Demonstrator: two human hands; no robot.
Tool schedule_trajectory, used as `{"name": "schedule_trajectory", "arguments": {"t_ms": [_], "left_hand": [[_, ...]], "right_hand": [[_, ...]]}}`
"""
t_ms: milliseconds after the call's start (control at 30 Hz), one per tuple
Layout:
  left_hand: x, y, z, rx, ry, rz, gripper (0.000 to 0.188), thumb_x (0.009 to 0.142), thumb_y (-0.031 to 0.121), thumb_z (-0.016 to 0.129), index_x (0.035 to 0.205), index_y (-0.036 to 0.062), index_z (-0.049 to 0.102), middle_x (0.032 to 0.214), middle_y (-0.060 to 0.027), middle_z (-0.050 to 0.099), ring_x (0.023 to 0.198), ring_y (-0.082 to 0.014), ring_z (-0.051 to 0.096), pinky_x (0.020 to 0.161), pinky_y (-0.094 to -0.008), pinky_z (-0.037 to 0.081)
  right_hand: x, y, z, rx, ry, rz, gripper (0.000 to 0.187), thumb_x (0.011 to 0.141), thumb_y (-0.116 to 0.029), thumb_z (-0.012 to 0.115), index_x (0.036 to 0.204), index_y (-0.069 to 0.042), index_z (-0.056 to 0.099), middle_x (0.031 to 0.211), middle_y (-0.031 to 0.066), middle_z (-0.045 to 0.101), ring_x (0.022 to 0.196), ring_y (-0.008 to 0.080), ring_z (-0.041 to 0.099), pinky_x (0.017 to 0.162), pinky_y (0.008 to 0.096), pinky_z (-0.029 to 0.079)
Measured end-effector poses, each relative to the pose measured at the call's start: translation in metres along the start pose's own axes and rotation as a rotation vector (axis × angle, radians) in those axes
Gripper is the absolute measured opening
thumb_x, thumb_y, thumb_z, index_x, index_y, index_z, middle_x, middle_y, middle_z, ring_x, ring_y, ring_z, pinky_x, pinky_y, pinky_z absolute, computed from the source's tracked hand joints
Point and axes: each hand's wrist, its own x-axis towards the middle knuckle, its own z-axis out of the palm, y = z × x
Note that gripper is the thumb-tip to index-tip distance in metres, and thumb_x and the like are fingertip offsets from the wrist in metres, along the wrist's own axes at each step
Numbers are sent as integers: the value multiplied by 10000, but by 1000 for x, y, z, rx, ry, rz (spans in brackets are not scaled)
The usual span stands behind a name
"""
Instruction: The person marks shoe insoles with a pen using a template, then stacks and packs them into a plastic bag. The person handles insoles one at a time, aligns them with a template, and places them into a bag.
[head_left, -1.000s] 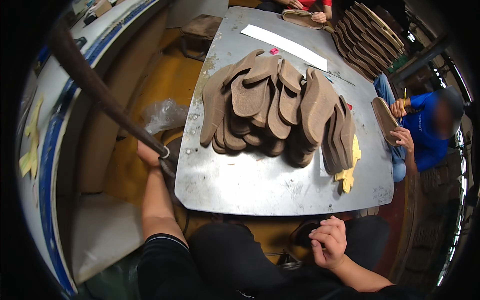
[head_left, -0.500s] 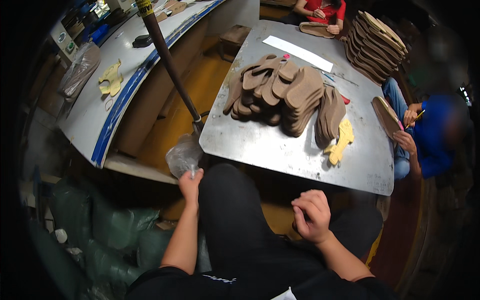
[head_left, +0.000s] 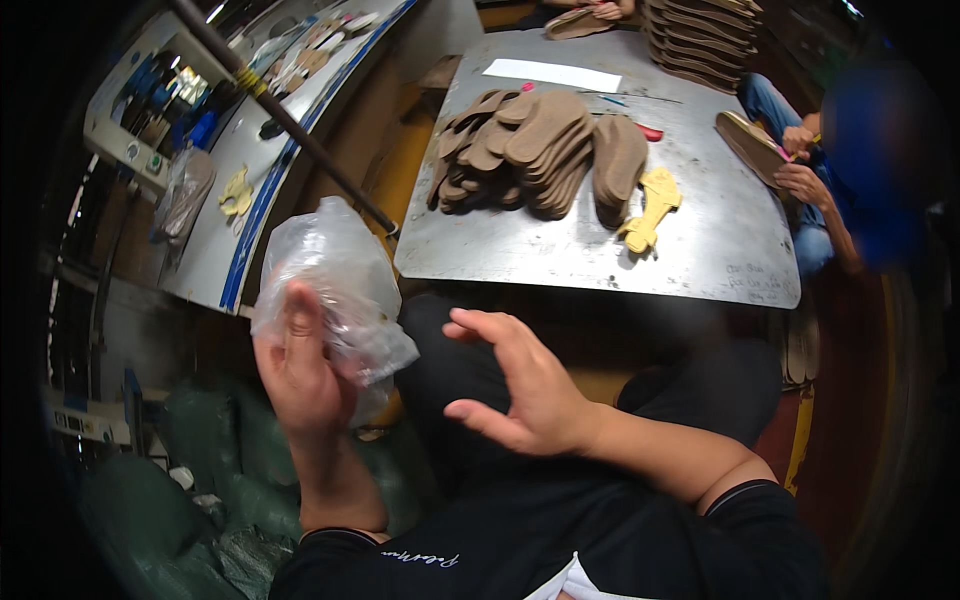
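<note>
My left hand (head_left: 305,375) is raised, holding a crumpled clear plastic bag (head_left: 335,270); some of its fingers are hidden by the plastic. To the right of the bag, my right hand (head_left: 525,390) hangs over my lap with thumb and fingers apart and nothing in it. Beyond both hands, stacked brown shoe footbeds (head_left: 530,140) are heaped on a metal-topped table (head_left: 720,250). One narrower pile of footbeds (head_left: 618,165) stands at the heap's right side. A yellow strap-shaped piece (head_left: 652,210) lies just right of that pile.
A tall footbed stack (head_left: 700,40) rises at the table's far right. One co-worker's hands (head_left: 800,165) hold a footbed (head_left: 752,150) there. A dark pole (head_left: 300,130) slants across the left, before a blue-edged bench (head_left: 300,110). Green sacks (head_left: 215,440) lie low at left.
My left hand has lifted the plastic bag from beside the table corner, up and nearer me. My right hand has moved left toward it and opened. The view has shifted.
</note>
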Motion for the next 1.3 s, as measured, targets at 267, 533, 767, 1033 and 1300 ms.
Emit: {"name": "schedule_trajectory", "arguments": {"t_ms": [267, 533, 767, 1033, 1300], "left_hand": [[-20, 2, 90, 103, -886, -272, 399, 885, 176, 1005, 848, 78, 620, 880, 17, 680, 818, -49, 593, 716, -255, 463], [7, -84, 81, -175, -508, -186, 162, 1059, 94, 765, 957, 92, 639, 920, -9, 701, 832, -102, 663, 740, -292, 542], [17, -110, 111, -408, -19, -435, 276, 1220, 282, 547, 1225, 53, 702, 1047, -58, 766, 846, -147, 716, 715, -334, 602], [26, -130, 92, -200, -75, -436, 289, 1215, 280, 540, 1310, 43, 674, 1095, -42, 732, 798, -91, 656, 565, -237, 524], [-3, -126, 117, 559, -463, -75, 240, 1101, 186, 790, 1165, 6, 645, 995, -40, 713, 892, -100, 629, 794, -280, 535]], "right_hand": [[-37, 13, -70, 71, -93, 159, 408, 875, -157, 882, 1249, -41, 768, 1141, 166, 783, 1029, 376, 778, 940, 451, 611], [-89, -27, -169, -50, -23, 541, 206, 950, -28, 795, 1155, -8, 803, 832, 29, 719, 749, 66, 625, 692, 275, 503], [-111, -26, -203, -386, -58, 672, 411, 893, -84, 892, 1287, -48, 780, 803, 88, 699, 727, 162, 693, 704, 322, 545], [-107, -38, -210, -704, 259, 516, 461, 844, -188, 935, 1255, -73, 761, 880, 96, 689, 793, 233, 719, 702, 348, 548], [-119, -19, -147, 118, -708, 572, 536, 1100, -545, 717, 1260, -35, 761, 738, 108, 760, 709, 305, 767, 707, 423, 603]]}}
